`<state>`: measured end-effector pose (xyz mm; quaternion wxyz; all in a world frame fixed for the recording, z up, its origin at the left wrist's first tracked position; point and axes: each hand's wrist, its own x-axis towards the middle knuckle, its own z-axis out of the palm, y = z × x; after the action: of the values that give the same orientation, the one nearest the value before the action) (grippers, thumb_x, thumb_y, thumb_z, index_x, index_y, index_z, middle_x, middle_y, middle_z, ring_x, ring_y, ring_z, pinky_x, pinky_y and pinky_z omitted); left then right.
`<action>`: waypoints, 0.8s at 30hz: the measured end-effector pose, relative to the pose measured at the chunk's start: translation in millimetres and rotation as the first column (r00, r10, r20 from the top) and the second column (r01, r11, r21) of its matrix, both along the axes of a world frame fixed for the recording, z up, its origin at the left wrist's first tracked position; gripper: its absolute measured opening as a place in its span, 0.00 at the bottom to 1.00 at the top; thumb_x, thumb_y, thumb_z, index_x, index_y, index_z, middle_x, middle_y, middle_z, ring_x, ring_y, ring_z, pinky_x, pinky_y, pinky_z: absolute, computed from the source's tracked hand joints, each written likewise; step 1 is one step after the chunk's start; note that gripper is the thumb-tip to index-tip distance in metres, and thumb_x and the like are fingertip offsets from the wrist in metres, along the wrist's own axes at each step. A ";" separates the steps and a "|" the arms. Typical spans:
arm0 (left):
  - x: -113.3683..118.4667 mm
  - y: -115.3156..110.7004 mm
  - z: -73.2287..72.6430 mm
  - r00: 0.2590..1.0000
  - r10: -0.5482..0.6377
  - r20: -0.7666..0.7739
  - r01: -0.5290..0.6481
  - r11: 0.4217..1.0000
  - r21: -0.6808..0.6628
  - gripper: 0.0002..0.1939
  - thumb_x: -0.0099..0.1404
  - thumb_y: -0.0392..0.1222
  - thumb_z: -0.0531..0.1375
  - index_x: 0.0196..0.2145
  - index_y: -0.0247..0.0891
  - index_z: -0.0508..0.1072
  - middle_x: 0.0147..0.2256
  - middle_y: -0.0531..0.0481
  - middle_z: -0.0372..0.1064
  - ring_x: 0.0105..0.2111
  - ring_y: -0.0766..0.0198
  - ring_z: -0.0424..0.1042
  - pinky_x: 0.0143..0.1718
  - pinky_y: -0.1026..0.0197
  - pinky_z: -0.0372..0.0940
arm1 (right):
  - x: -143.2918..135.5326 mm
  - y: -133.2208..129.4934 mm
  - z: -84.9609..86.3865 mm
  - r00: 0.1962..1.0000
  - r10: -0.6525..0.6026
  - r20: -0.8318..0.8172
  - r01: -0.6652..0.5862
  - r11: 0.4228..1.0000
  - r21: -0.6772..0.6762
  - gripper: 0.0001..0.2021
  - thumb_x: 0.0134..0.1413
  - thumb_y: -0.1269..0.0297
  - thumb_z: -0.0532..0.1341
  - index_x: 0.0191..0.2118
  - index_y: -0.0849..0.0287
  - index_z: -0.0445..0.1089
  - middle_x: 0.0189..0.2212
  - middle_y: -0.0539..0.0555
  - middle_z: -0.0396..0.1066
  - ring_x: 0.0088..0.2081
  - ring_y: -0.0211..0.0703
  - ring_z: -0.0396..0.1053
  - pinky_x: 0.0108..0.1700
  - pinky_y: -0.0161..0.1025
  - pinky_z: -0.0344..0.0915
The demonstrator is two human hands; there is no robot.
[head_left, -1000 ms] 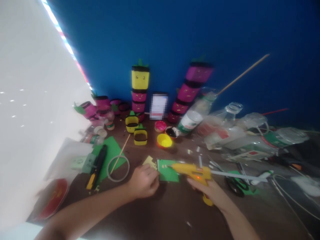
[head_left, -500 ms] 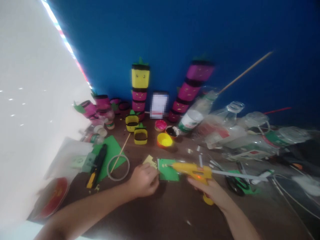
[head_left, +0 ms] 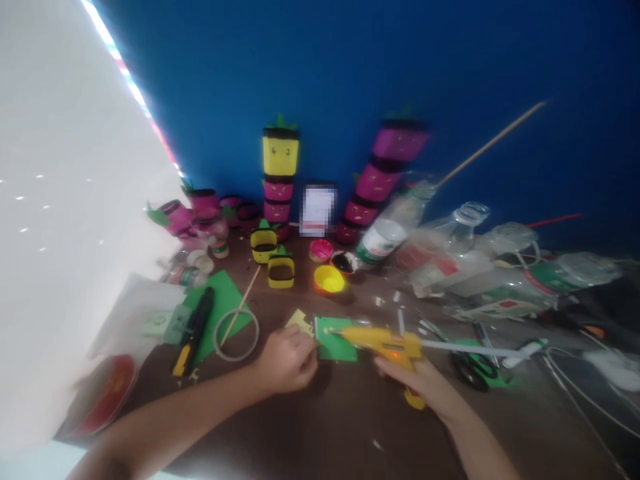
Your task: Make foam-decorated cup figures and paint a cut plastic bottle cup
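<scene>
My right hand is wrapped round the handle of a yellow glue gun, which has a small red light and a pale glue stick out of its back. The gun's nozzle is over a green rectangular piece on the brown table. Just left of that piece is my left hand, closed, its fingertips by the piece's left edge; what it grips is too small to make out. A pale yellow scrap lies behind the left hand.
Paint cups and small yellow pots stand behind the hands. Farther back are stacked painted pots and a screen. A tape ring and black cutter lie left; plastic bottles and scissors lie right.
The glue gun and my right hand have shifted very slightly to the left. My left hand stays in the same place.
</scene>
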<state>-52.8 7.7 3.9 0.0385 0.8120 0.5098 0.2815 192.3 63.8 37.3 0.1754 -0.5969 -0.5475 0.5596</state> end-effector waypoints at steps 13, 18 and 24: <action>-0.1 -1.1 1.0 1.000 0.011 -0.016 -0.012 1.000 -0.028 0.05 0.56 0.33 0.54 0.28 0.38 0.68 0.22 0.50 0.66 0.26 0.62 0.64 0.23 0.62 0.54 | 1.5 -3.7 -6.6 0.994 -0.104 -0.043 0.106 0.993 0.042 0.15 0.37 0.52 0.66 0.31 0.57 0.72 0.28 0.53 0.72 0.30 0.43 0.67 0.36 0.40 0.65; 0.0 -0.6 3.0 1.000 0.004 -0.021 -0.004 1.000 -0.027 0.05 0.55 0.33 0.53 0.27 0.38 0.68 0.21 0.50 0.66 0.25 0.63 0.63 0.23 0.62 0.54 | -1.3 -3.6 -3.4 0.997 -0.071 -0.004 0.071 0.995 0.067 0.15 0.38 0.53 0.65 0.34 0.54 0.72 0.32 0.52 0.74 0.33 0.45 0.68 0.36 0.40 0.65; 0.0 -0.6 0.6 1.000 0.004 -0.008 -0.004 1.000 -0.025 0.05 0.56 0.33 0.53 0.28 0.38 0.68 0.21 0.50 0.66 0.25 0.63 0.63 0.23 0.63 0.54 | 2.6 -3.1 -7.7 0.992 -0.115 -0.054 0.119 0.990 0.076 0.16 0.36 0.52 0.66 0.31 0.56 0.72 0.29 0.54 0.73 0.32 0.46 0.69 0.37 0.42 0.65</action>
<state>-52.9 7.1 4.4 0.0463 0.8114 0.5152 0.2721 195.0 60.7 29.6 0.2449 -0.6068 -0.5287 0.5407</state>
